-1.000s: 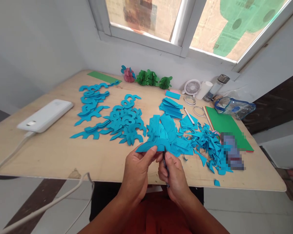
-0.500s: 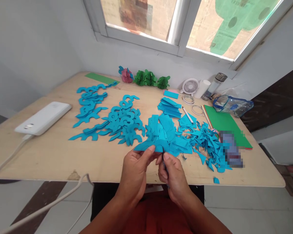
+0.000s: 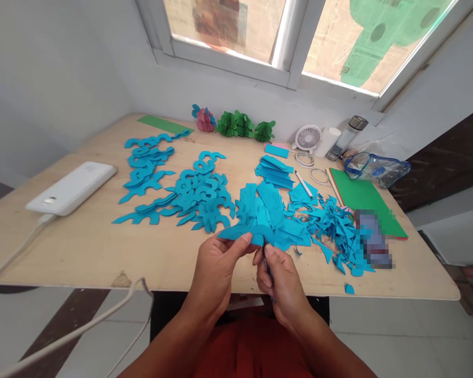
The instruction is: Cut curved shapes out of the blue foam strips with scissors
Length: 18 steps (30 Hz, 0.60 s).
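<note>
Between thumb and fingers, my left hand (image 3: 216, 265) pinches a piece of blue paper (image 3: 236, 232) with a curved edge, held just above the front of the table. My right hand (image 3: 278, 275) is closed around dark scissors (image 3: 268, 268), mostly hidden by the fingers. The blades meet the lower edge of the paper near its right end. Beyond both hands lies a pile of blue paper pieces (image 3: 260, 207). To the left of it are cut wavy blue shapes (image 3: 199, 189), some stacked.
Blue offcuts (image 3: 333, 226) spread to the right, by green sheets (image 3: 372, 202). A white power bank (image 3: 73, 186) with a cable (image 3: 79, 331) lies left. Along the back stand green paper decorations (image 3: 242, 125), a small fan (image 3: 308, 137) and a bottle (image 3: 349, 136).
Both hands keep the same hold on the paper and scissors, with barely any movement. The view has shifted slightly.
</note>
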Motion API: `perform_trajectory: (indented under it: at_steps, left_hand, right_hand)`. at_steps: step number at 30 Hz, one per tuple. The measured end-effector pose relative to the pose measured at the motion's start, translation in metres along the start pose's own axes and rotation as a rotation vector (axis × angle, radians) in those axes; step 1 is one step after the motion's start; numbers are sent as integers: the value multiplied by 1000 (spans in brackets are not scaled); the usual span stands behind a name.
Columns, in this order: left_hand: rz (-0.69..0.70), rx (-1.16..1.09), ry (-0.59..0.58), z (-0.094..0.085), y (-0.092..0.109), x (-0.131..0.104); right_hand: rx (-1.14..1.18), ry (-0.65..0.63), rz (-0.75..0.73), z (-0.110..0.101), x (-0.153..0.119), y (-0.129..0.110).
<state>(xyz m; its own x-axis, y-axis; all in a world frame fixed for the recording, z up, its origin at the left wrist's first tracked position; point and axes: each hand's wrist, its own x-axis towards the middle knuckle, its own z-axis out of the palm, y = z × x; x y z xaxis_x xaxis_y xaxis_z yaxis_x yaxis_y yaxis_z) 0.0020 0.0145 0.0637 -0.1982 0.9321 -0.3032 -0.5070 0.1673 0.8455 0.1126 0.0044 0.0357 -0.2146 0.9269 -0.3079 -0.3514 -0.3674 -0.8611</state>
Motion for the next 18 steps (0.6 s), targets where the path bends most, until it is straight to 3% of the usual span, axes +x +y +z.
perform_trajectory:
  at_steps: [11, 18]
  left_hand:
    - [-21, 0, 67, 3, -6, -2]
    - [-16, 114, 41, 3, -10, -2]
  right_hand:
    - [53, 29, 17, 4, 1, 3]
    - [74, 65, 5, 5, 3, 9]
